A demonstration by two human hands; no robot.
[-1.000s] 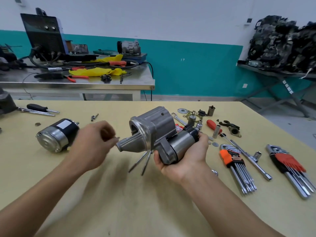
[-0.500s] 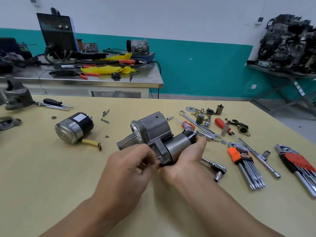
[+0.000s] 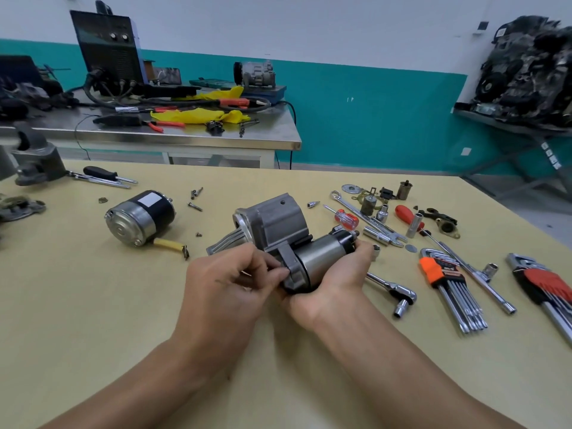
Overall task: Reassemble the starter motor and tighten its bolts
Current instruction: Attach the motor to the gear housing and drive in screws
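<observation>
Cast-grey starter motor [image 3: 278, 225], smooth barrel gripped by right hand [image 3: 337, 281]; left hand [image 3: 226, 287] fingers seemingly pinching its flange.

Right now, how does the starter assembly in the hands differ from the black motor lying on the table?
The starter assembly is gripped by the right hand, with the left hand at its flange; the black motor lies untouched on the table. The assembly has a grey cast nose; the motor is a plain cylinder with a white label and yellow lead. Both have round metal bodies.
</observation>
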